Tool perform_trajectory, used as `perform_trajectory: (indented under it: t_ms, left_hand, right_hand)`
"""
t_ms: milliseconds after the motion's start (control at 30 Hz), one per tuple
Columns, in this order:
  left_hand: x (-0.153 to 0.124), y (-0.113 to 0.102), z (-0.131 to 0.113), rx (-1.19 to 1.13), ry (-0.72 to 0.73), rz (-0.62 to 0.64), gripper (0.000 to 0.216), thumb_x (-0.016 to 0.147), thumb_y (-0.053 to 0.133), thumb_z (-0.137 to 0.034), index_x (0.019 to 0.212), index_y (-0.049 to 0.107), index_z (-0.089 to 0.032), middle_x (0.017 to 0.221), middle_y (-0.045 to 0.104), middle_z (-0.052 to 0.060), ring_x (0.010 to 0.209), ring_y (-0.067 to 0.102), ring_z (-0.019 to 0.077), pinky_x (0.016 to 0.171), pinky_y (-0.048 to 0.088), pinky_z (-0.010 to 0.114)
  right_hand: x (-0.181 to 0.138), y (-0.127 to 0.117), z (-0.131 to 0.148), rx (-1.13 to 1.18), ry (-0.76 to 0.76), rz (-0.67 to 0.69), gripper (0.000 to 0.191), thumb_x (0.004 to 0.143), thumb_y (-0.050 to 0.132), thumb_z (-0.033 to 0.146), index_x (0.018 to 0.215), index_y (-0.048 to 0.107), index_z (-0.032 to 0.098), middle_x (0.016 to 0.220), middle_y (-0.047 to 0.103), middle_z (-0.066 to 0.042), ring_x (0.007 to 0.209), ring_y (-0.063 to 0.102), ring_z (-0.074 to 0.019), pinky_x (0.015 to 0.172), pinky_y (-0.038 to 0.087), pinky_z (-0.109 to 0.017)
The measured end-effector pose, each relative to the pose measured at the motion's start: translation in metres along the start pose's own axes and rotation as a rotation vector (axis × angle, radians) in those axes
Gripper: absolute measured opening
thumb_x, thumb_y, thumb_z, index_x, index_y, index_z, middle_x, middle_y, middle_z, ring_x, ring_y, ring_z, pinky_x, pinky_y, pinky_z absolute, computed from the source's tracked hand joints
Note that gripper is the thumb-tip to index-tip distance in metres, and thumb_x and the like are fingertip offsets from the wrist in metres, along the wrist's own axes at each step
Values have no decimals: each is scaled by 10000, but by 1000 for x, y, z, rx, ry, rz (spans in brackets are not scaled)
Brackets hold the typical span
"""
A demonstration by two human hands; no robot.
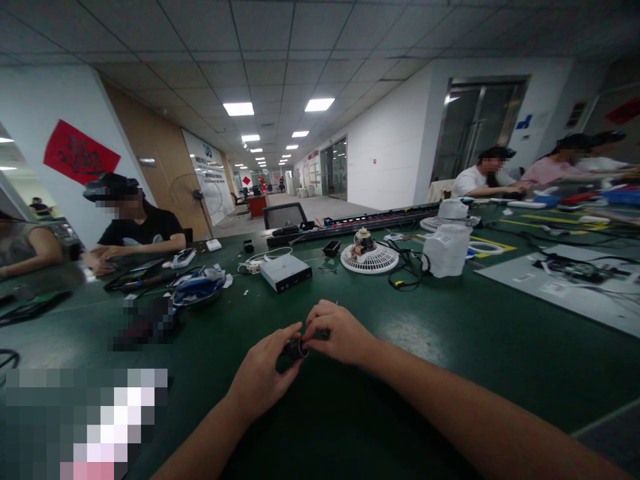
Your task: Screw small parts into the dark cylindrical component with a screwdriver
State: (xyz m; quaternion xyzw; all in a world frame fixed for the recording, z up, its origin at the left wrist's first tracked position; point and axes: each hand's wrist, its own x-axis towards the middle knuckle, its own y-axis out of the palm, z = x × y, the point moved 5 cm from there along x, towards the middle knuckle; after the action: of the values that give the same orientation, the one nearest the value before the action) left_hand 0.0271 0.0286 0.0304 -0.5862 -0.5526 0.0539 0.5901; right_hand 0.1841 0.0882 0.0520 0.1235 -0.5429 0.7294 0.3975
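Observation:
A small dark round part (292, 349), with a lighter ring at its right end, is held just above the green table (380, 413). My left hand (260, 370) grips it from the left between thumb and fingers. From the right, my right hand (341, 333) has its fingertips pinched at the part's ringed end. Another small dark bit shows between the right fingers, too small to name. The part's exact kind cannot be made out.
Beyond my hands lie an optical disc drive (286, 272), a white vented fan-like base (370, 257) with exposed coils, a black cable (407, 263) and a white plastic housing (447, 250). A grey panel (575, 280) carries a circuit board. Co-workers sit left and right.

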Motion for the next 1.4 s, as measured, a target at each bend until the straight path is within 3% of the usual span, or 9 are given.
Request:
perform_trajectory:
  t_ms: [300, 567, 733, 933, 1100, 1400]
  left_hand:
    - [-1, -4, -10, 55, 107, -6, 606, 777, 645, -77, 1327, 455, -244, 1152, 695, 56, 1011, 685, 198, 884, 578, 353]
    - [2, -10, -18, 148, 143, -106, 495, 830, 595, -107, 1305, 496, -202, 1102, 708, 78, 966, 694, 203, 853, 583, 345]
    - [3, -7, -21, 184, 105, -89, 527, 825, 606, -120, 1330, 471, -190, 1112, 703, 82, 942, 692, 207, 828, 585, 347]
    - [2, -5, -19, 167, 106, -59, 559, 796, 624, -96, 1324, 474, -202, 1106, 702, 74, 950, 687, 209, 833, 583, 355]
    - [3, -8, -24, 132, 166, -39, 545, 801, 604, -73, 1313, 495, -226, 1094, 708, 61, 946, 689, 195, 831, 583, 337]
    - [5, -15, -26, 134, 205, -138, 418, 848, 567, -92, 1252, 543, -194, 1062, 724, 76, 945, 703, 191, 834, 596, 333]
  right_hand:
    - [1, 0, -3, -28, 105, 42, 197, 669, 857, 265, 705, 684, 178, 743, 661, -5, 786, 561, -170, 707, 412, -283]
    - [0, -1, -9, 20, 330, 20, 159, 754, 766, 325, 738, 706, 178, 738, 693, -15, 753, 584, -166, 661, 400, -275]
    - [1, 0, -3, 107, 261, 54, 71, 742, 748, 205, 792, 713, 170, 774, 686, -18, 736, 589, -151, 673, 420, -267]
    - [0, 4, -8, 125, 288, 126, 171, 696, 821, 273, 804, 722, 184, 804, 688, -14, 773, 599, -161, 679, 420, -269]
    - [1, 2, -10, 76, 316, 95, 201, 650, 856, 287, 763, 729, 182, 768, 689, -13, 770, 591, -166, 672, 412, -269]
    - [0, 3, -5, 108, 384, 64, 112, 775, 743, 303, 784, 751, 191, 773, 706, -14, 767, 613, -151, 677, 414, -257]
